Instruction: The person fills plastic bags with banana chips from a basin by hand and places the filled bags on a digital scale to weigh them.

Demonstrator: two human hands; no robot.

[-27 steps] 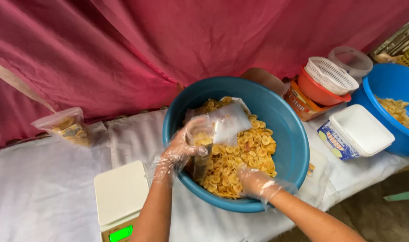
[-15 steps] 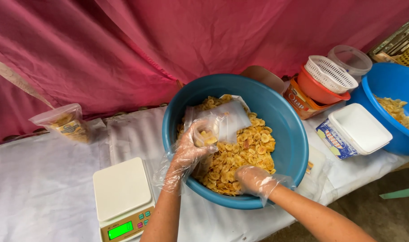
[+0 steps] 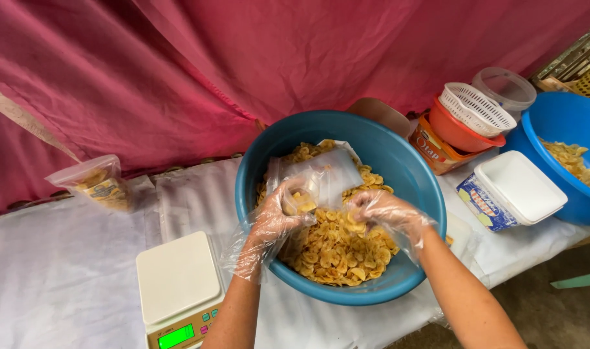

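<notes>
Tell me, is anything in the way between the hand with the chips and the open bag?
Nothing visible. The right hand holds chips beside the clear bag, which the left hand holds open over the blue basin.

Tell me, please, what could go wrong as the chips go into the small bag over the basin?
1. The bag mouth, held by the left hand, looks narrow; chips from the right hand may miss it.
2. The loose gloves could snag or slip.
3. The basin sits near the table edge; leaning on it might tip it.
</notes>
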